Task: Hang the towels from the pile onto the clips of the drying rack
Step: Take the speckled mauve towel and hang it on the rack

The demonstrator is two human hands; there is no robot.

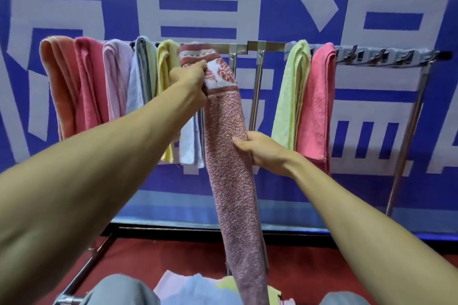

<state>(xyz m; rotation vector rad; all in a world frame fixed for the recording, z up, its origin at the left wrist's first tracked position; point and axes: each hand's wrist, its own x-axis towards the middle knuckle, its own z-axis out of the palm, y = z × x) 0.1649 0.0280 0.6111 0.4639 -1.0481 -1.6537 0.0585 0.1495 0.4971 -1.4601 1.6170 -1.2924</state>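
A long mottled red-and-white towel [230, 156] hangs from the top bar of the metal drying rack [241, 47], just left of its middle. My left hand [190, 77] grips the towel's patterned upper end right under the bar. My right hand [257, 148] pinches the towel's right edge about halfway down. Its lower end trails over the pile of towels [195, 288] at the bottom of the view. Several towels hang on the left part of the rack; a light green towel [292, 96] and a pink towel [316, 106] hang on the right part.
A row of grey clips [381, 55] with nothing on them runs along the right end of the bar. Behind the rack is a blue wall with large white characters. The rack's base bars [81, 272] lie on a red floor. My knees show at the bottom.
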